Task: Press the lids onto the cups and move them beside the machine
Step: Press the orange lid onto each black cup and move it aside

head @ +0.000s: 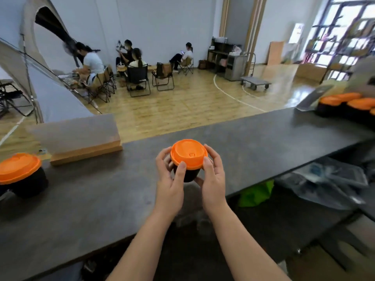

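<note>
Gripping a black cup (187, 175) between both hands above the middle of the dark counter (101, 199), the person has the left hand (169, 179) and the right hand (213, 177) curled round its sides, thumbs on the rim of the orange lid (188, 154). The lid looks seated, or nearly so; whether it has snapped fully home cannot be told. Several lidded cups (345, 106) already stand at the far right, apparently by the machine, which is blurred. One more lidded cup (20, 175) waits at the left edge. A wooden-based sign holder (81, 140) stands behind, off the path rightward.
</note>
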The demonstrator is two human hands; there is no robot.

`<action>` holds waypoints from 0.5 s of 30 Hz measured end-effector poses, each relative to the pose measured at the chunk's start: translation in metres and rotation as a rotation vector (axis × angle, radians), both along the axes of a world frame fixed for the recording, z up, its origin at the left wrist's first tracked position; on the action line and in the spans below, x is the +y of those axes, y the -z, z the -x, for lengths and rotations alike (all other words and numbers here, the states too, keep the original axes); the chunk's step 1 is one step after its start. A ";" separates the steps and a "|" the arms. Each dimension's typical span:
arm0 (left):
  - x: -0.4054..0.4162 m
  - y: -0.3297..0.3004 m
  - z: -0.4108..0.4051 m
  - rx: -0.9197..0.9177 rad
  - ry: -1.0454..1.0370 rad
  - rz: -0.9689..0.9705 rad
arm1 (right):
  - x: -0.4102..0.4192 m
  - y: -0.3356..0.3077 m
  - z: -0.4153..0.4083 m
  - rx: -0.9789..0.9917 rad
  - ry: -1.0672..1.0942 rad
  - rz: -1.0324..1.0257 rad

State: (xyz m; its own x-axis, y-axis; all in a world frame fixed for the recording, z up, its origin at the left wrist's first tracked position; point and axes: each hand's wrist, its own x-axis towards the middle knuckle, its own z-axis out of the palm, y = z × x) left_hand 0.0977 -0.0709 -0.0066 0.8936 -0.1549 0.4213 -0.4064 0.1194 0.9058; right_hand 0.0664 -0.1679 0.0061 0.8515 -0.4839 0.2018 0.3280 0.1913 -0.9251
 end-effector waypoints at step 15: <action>-0.399 0.008 0.109 0.059 0.466 -0.014 | -0.391 -0.002 0.158 0.097 0.261 0.136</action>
State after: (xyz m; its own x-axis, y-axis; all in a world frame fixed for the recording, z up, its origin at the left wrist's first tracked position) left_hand -0.0114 -0.4703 -0.0149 0.7498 -0.5506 0.3669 -0.2605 0.2642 0.9286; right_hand -0.0914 -0.5589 0.0085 0.7209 -0.6625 0.2035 0.2582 -0.0158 -0.9660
